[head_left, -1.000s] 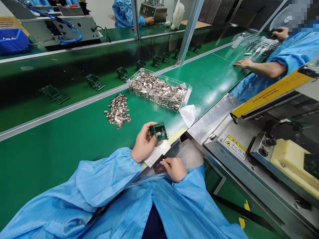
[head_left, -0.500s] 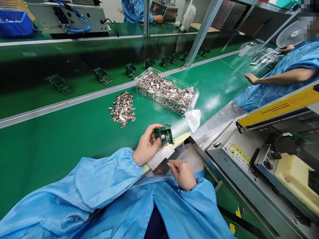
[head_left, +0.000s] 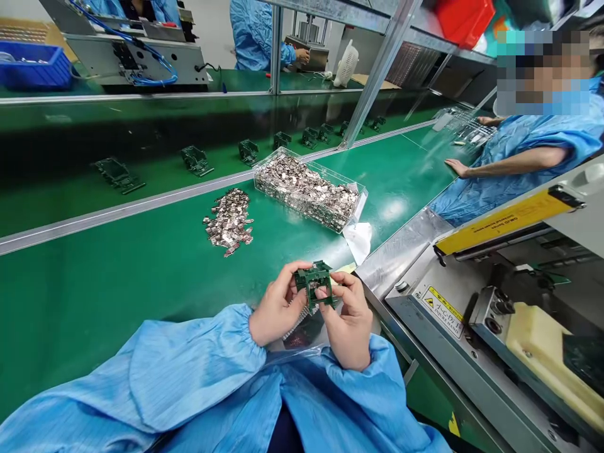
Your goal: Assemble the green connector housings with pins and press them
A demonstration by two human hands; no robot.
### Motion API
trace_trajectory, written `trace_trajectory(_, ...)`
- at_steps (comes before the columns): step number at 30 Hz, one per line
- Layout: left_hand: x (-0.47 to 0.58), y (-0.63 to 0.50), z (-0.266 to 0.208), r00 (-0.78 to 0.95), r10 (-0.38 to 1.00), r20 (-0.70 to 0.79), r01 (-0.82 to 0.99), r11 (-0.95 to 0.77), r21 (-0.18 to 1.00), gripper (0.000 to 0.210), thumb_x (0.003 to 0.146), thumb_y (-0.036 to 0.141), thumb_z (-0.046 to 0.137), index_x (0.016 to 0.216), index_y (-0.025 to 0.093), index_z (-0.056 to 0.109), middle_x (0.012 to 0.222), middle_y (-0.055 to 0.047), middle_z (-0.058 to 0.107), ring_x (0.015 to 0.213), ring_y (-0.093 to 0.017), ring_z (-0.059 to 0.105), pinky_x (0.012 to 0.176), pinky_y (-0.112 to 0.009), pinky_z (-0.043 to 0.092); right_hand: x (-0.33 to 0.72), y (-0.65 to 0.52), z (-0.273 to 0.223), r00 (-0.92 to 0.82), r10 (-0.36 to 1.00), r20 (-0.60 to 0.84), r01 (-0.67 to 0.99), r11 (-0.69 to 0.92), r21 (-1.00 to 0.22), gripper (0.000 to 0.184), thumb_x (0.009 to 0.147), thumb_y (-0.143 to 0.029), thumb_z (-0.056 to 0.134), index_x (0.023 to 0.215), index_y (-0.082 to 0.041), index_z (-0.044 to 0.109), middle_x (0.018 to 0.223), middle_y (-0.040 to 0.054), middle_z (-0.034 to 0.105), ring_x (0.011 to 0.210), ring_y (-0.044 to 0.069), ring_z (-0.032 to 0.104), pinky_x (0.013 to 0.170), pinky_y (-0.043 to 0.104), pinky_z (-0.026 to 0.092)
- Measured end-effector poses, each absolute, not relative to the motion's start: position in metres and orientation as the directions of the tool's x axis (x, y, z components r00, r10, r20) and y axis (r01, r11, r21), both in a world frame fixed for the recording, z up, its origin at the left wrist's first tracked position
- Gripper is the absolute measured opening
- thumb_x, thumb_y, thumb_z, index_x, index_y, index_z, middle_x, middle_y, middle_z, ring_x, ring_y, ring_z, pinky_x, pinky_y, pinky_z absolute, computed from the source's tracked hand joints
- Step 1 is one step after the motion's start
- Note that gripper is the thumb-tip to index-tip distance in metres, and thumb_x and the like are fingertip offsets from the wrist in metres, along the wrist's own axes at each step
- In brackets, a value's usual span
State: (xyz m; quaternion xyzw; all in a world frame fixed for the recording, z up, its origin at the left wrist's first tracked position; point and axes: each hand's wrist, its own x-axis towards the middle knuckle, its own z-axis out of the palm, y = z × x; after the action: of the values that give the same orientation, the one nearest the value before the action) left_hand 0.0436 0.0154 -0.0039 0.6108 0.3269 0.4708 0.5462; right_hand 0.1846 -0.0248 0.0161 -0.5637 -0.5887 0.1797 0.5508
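Note:
A dark green plastic housing (head_left: pixel 317 284) with a central opening is held up between both hands near the table's front edge. My left hand (head_left: pixel 278 308) grips its left side between thumb and fingers. On the right side, my right hand (head_left: pixel 348 318) has its fingers closed around the housing, with the thumb tip at the opening. Whether a small piece is under that thumb I cannot tell. Below the hands, a silvery ribbed strip (head_left: pixel 297 321) shows in part. Beyond them lie a loose pile of small metal pieces (head_left: pixel 229 220) and a clear plastic box (head_left: pixel 361 204) full of similar pieces.
Several green housings (head_left: pixel 195 161) stand in a row on the belt (head_left: pixel 160 167) behind a metal rail. A white paper piece (head_left: pixel 358 242) lies by the box. To the right is a machine with a yellow bar (head_left: pixel 509 217). A co-worker's arm (head_left: pixel 514 162) rests farther right.
My right hand has risen from below the ribbed strip and now grips the housing's right side. My left hand keeps its hold. The view has tilted up slightly.

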Motion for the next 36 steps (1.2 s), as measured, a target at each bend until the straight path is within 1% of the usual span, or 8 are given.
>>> trace_trajectory(4,0.044,0.014,-0.005,0.368,0.904,0.219,-0.103,-0.195,0.975,0.038,0.093,0.030,0.051,0.129,0.021,0.044,0.090,-0.005,0.063,0.082,-0.016,0.062,0.076,-0.028,0.052,0.179,-0.024,0.014,0.263,0.844,0.467,0.545,0.270,-0.794,0.006,0.087,-0.025,0.067,0.083,-0.021,0.069,0.115,0.0087,0.056,0.111,0.024,0.054,0.093,0.040,0.045)
trace_trajectory(9,0.046,0.009,-0.003,0.356,0.911,0.210,-0.122,-0.177,0.977,0.035,0.094,0.031,0.050,0.127,0.022,0.044,0.096,-0.006,0.063,0.080,-0.015,0.061,0.073,-0.026,0.051,0.167,-0.025,0.010,0.371,0.814,0.447,0.512,0.223,-0.830,0.010,0.087,-0.028,0.065,0.081,-0.021,0.068,0.115,0.0088,0.056,0.110,0.025,0.056,0.090,0.041,0.049)
trace_trajectory(18,0.051,0.003,0.004,0.271,0.940,0.207,-0.219,-0.149,0.964,0.034,0.092,0.033,0.056,0.122,0.024,0.043,0.091,-0.004,0.063,0.075,-0.014,0.062,0.071,-0.027,0.053,0.143,-0.022,0.000,0.526,0.793,0.306,0.273,0.184,-0.944,0.018,0.088,-0.033,0.062,0.076,-0.020,0.061,0.115,0.0108,0.054,0.107,0.025,0.057,0.088,0.039,0.051)
trace_trajectory(25,0.050,-0.002,0.004,0.277,0.942,0.189,-0.185,-0.141,0.973,0.033,0.092,0.034,0.056,0.122,0.023,0.045,0.091,-0.003,0.059,0.073,-0.012,0.058,0.062,-0.021,0.049,0.141,-0.022,-0.010,0.523,0.834,0.174,-0.079,0.251,-0.965,0.017,0.087,-0.029,0.066,0.083,-0.021,0.052,0.126,0.0102,0.054,0.115,0.025,0.056,0.097,0.044,0.046)
trace_trajectory(28,0.049,0.001,0.005,0.304,0.937,0.173,-0.204,-0.113,0.972,0.035,0.092,0.035,0.056,0.122,0.023,0.044,0.095,-0.004,0.060,0.076,-0.013,0.059,0.064,-0.021,0.051,0.153,-0.029,-0.003,0.462,0.867,0.186,-0.128,0.273,-0.953,0.017,0.089,-0.026,0.063,0.101,-0.024,0.052,0.132,0.0103,0.053,0.117,0.024,0.056,0.096,0.043,0.048)
trace_trajectory(30,0.047,0.003,0.007,0.312,0.939,0.144,-0.218,-0.076,0.973,0.036,0.091,0.035,0.056,0.123,0.023,0.044,0.097,-0.005,0.060,0.080,-0.014,0.061,0.067,-0.023,0.054,0.170,-0.034,0.006,0.360,0.899,0.251,-0.060,0.291,-0.955,0.035,0.089,-0.024,0.060,0.122,-0.027,0.049,0.142,0.0109,0.047,0.123,0.025,0.052,0.097,0.043,0.048)
trace_trajectory(33,0.043,-0.001,0.017,0.396,0.914,0.083,-0.170,-0.016,0.985,0.037,0.091,0.036,0.056,0.125,0.023,0.044,0.097,-0.006,0.063,0.080,-0.016,0.064,0.071,-0.027,0.058,0.200,-0.044,0.026,0.076,0.926,0.369,0.165,0.353,-0.921,0.068,0.087,-0.026,0.064,0.147,-0.030,0.033,0.153,0.0090,0.035,0.136,0.029,0.039,0.105,0.046,0.042)
trace_trajectory(36,0.036,-0.015,0.041,0.583,0.812,0.039,-0.031,-0.025,0.999,0.035,0.093,0.033,0.052,0.126,0.026,0.049,0.106,-0.009,0.066,0.080,-0.017,0.067,0.073,-0.029,0.059,0.226,-0.061,0.049,-0.143,0.886,0.442,0.302,0.464,-0.833,0.074,0.082,-0.032,0.074,0.147,-0.032,0.037,0.143,0.0071,0.049,0.129,0.029,0.048,0.107,0.044,0.041)
